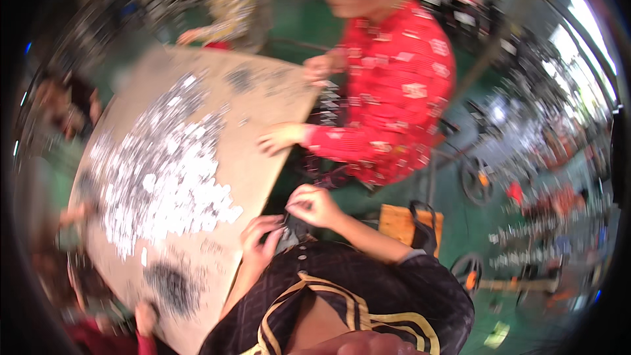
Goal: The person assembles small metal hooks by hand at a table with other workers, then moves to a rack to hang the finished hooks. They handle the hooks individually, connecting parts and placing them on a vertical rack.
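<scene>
Two hands of mine sit close together just off the near right edge of the tan wooden table (263, 158). My right hand (314, 205) is curled with thumb and forefinger pinched narrow on something small and dark; the blur keeps me from telling exactly what it is. My left hand (260, 240) lies just below it, fingers bent and half closed over the small grey piece (286, 236) that sits between the two hands, touching the left fingertips. I cannot tell whether the left hand truly grips it or only rests on it.

On the table, a broad heap of small shiny silver parts (161, 171) spreads across the middle toward the left edge, well apart from my hands. A darker patch of small parts (169, 284) lies near the table's near corner. A person in a red patterned shirt (394, 92) stands at the far right edge, one hand (279, 138) resting flat on the tabletop. Beside my right forearm stands an orange wooden box (397, 222).
</scene>
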Demonstrator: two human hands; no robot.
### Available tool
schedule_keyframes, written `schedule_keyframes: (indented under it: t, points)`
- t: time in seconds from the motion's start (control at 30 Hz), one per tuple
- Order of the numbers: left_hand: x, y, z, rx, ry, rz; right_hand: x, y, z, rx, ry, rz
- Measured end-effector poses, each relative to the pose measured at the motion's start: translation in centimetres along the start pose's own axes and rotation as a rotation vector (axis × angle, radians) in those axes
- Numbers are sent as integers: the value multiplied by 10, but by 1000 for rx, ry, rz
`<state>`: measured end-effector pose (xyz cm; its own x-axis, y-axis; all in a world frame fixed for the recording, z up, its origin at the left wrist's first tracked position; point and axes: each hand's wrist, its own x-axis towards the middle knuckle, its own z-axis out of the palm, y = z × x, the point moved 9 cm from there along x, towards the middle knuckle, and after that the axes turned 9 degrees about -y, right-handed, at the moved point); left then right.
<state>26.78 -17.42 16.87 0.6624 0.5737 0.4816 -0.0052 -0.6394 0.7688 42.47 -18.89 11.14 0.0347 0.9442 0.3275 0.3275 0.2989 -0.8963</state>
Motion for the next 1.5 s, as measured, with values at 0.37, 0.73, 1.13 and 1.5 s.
schedule_keyframes:
  t: [0.37, 0.73, 1.13, 1.5]
  points:
    - [-46, 9, -21, 81, 61, -53, 59, 57, 98, -293, -341, 147]
    - [-76, 10, -39, 158, 89, -107, 111, 84, 201, -485, -510, 39]
    - [-86, -14, -50, 132, 243, -268, 111, 33, 161, -135, -430, -20]
    - [-86, -35, -57, 123, 373, -442, 59, -53, 126, 103, -526, -8]
